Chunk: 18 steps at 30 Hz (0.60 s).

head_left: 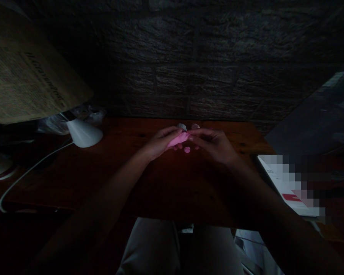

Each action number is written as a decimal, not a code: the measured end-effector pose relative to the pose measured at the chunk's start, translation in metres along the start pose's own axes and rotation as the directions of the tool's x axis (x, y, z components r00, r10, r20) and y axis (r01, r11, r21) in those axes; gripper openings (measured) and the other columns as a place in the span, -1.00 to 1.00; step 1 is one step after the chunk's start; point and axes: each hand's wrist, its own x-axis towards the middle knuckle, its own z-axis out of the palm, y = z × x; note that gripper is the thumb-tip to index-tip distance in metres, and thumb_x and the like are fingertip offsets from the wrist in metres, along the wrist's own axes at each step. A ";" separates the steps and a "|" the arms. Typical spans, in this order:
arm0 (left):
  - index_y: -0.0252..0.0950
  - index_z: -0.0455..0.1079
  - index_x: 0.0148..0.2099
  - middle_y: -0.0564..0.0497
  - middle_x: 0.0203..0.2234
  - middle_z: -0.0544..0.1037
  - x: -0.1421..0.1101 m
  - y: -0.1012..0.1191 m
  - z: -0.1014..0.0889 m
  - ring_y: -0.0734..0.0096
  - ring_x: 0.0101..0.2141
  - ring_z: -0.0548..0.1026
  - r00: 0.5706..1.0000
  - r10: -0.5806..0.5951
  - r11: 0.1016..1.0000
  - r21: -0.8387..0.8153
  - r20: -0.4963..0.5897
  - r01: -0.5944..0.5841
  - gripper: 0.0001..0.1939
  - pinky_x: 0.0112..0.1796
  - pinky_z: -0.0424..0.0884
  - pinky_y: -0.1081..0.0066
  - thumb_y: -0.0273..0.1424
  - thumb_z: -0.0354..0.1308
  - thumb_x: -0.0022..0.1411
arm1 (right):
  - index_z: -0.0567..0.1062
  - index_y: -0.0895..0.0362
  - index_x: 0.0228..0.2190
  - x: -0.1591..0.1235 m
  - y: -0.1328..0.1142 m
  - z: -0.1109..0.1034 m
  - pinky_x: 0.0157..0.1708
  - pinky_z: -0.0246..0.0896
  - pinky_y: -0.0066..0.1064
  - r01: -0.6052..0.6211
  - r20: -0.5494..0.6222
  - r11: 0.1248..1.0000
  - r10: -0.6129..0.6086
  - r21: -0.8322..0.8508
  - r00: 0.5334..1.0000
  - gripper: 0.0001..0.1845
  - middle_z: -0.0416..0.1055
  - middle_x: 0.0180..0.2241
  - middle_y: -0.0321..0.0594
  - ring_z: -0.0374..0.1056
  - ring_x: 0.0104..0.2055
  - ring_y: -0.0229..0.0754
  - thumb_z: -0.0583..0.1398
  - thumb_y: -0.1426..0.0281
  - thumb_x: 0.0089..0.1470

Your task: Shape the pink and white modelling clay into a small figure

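The left hand (pixel 163 142) grips a soft pink lump (pixel 179 139) over the far middle of the counter (pixel 160 183); the right hand (pixel 216 145) pinches its right end, apparently shaping or pulling it, which calls for steady fingertips.

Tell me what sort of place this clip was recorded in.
Probably a desk or worktable indoors, perhaps at home: a wooden tabletop against a rough, block-patterned wall, with a white, cone-shaped corded base, possibly a lamp's.
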 end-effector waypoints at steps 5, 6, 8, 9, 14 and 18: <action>-0.31 0.57 -0.16 0.01 -0.40 0.56 -0.001 0.002 0.003 0.52 -0.46 0.48 0.999 0.026 0.999 0.028 0.021 -0.026 -0.67 -0.43 0.32 0.48 -0.16 0.40 0.18 | 0.73 -0.09 -0.26 -0.001 0.000 0.002 -0.36 0.44 -0.28 -0.001 -0.018 1.000 0.001 -0.023 1.000 -0.81 0.56 -0.31 -0.28 0.45 -0.41 -0.23 0.41 0.14 0.09; -0.30 0.57 -0.16 0.01 -0.40 0.57 -0.002 0.002 0.004 0.53 -0.46 0.48 0.999 0.036 0.999 0.038 0.024 -0.037 -0.68 -0.43 0.32 0.49 -0.17 0.41 0.17 | 0.73 -0.09 -0.25 -0.002 0.000 0.002 -0.35 0.44 -0.29 0.003 -0.024 1.000 -0.004 -0.029 1.000 -0.79 0.57 -0.29 -0.28 0.46 -0.40 -0.23 0.41 0.12 0.09; -0.30 0.58 -0.15 0.02 -0.39 0.57 -0.003 0.003 0.005 0.53 -0.45 0.49 0.998 0.052 0.997 0.057 0.020 -0.053 -0.68 -0.42 0.33 0.49 -0.18 0.42 0.16 | 0.73 -0.08 -0.25 -0.002 0.000 0.002 -0.36 0.44 -0.30 0.021 -0.032 0.999 -0.023 -0.040 0.999 -0.75 0.57 -0.27 -0.27 0.46 -0.40 -0.23 0.41 0.08 0.07; -0.30 0.57 -0.15 0.02 -0.39 0.57 -0.003 0.003 0.005 0.53 -0.45 0.50 0.998 0.056 0.996 0.067 0.017 -0.057 -0.68 -0.41 0.34 0.49 -0.18 0.42 0.17 | 0.73 -0.08 -0.26 -0.001 0.001 0.001 -0.37 0.44 -0.31 0.030 -0.032 0.998 -0.032 -0.047 0.999 -0.73 0.58 -0.27 -0.27 0.45 -0.40 -0.23 0.41 0.05 0.06; -0.31 0.56 -0.14 0.02 -0.41 0.56 -0.002 0.000 0.004 0.51 -0.44 0.49 0.996 0.092 0.987 0.130 0.001 -0.091 -0.65 -0.42 0.35 0.48 -0.15 0.41 0.17 | 0.72 -0.05 -0.28 0.000 0.007 -0.002 -0.41 0.43 -0.34 0.058 -0.018 0.991 -0.061 -0.121 0.998 -0.69 0.57 -0.29 -0.26 0.43 -0.44 -0.25 0.39 0.02 0.08; -0.31 0.56 -0.14 0.02 -0.39 0.58 -0.001 -0.002 0.004 0.52 -0.44 0.50 0.991 0.132 0.981 0.147 -0.003 -0.130 -0.65 -0.40 0.39 0.48 -0.16 0.42 0.17 | 0.70 -0.01 -0.28 0.000 0.009 -0.001 -0.44 0.41 -0.38 0.079 -0.041 0.986 -0.086 -0.146 0.995 -0.69 0.55 -0.30 -0.25 0.41 -0.44 -0.26 0.36 0.03 0.12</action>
